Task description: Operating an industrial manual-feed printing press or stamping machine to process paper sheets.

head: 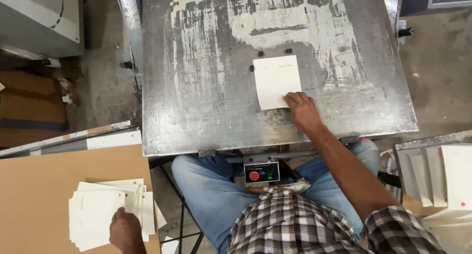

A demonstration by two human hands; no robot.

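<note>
My right hand [302, 109] lies flat on the worn metal plate [206, 101], fingertips pressing the lower right corner of a single white card [275, 79]. The card sits against small black stops near the plate's middle. My left hand [125, 230] rests at lower left on a fanned stack of white cards [98, 212], which lies on a brown cardboard sheet [44, 195]. Its fingers touch the stack's lower edge; whether they pinch a card is hidden.
A small control box with a red button [261, 173] hangs under the plate's front edge, between my knees. More white sheets stand in a rack [437, 175] at right. A grey machine housing [39, 18] and cardboard lie at upper left.
</note>
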